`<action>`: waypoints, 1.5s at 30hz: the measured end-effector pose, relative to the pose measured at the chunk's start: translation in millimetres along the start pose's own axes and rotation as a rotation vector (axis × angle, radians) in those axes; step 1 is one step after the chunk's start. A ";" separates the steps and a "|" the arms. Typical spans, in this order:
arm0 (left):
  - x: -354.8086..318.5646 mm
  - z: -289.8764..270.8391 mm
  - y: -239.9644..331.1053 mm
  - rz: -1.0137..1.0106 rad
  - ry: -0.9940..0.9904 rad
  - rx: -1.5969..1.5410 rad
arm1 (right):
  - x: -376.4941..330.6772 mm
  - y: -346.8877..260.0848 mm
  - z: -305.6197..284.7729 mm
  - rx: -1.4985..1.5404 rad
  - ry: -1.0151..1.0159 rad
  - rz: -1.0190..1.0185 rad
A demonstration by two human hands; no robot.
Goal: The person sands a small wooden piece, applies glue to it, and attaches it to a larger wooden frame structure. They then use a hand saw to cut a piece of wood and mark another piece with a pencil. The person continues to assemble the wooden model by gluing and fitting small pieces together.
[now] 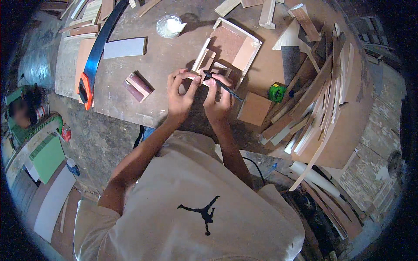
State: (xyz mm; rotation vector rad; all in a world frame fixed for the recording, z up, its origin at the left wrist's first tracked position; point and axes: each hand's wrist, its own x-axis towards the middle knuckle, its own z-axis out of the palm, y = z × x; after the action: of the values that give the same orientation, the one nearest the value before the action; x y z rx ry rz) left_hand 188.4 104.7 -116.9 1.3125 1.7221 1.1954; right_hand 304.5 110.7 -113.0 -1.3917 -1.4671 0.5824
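My left hand (179,96) is closed in a pinch at the near left corner of a small open wooden box (250,58). What its fingertips hold is too small to make out. Close beside it, my right hand (217,101) grips a slim black pen (231,92), slanting down to the right, its upper end near the left fingertips. Pale strips edge the box, and its floor is reddish brown. Small wood pieces (209,58) sit at the box's left side, just beyond my fingers; my hands partly hide the near end.
Left on the workbench (117,95) are a handsaw (96,56), a pale board (125,48) and a small wood block (138,86). A tub of white paste (169,27) stands behind. Rightward lie a square board (254,108), a green tape measure (277,92) and piled wood strips (318,100).
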 end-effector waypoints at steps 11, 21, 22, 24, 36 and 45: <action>-0.5 0.3 -1.1 -0.054 -0.024 -0.099 | -8.5 13.7 5.4 0.081 -0.006 0.039; -0.1 -0.6 -2.8 -0.018 -0.025 -0.090 | -9.6 21.0 11.5 0.098 -0.006 0.041; 0.1 -0.4 -2.5 -0.025 -0.027 -0.091 | -9.3 21.0 12.0 0.106 -0.004 0.049; -0.1 -0.3 -5.5 -0.002 -0.029 -0.072 | -10.4 20.8 14.2 0.143 0.027 0.064; 0.6 0.0 -2.8 -0.034 -0.036 -0.054 | -7.9 15.0 12.2 0.129 0.014 0.066; -1.2 0.0 -5.5 -0.062 -0.040 -0.087 | -5.3 9.2 11.0 0.158 0.010 0.112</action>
State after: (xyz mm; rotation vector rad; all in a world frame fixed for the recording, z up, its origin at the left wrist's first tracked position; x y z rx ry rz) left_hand 186.8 103.1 -122.1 1.2151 1.6520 1.1877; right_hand 298.3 110.9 -127.0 -1.3564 -1.3115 0.7452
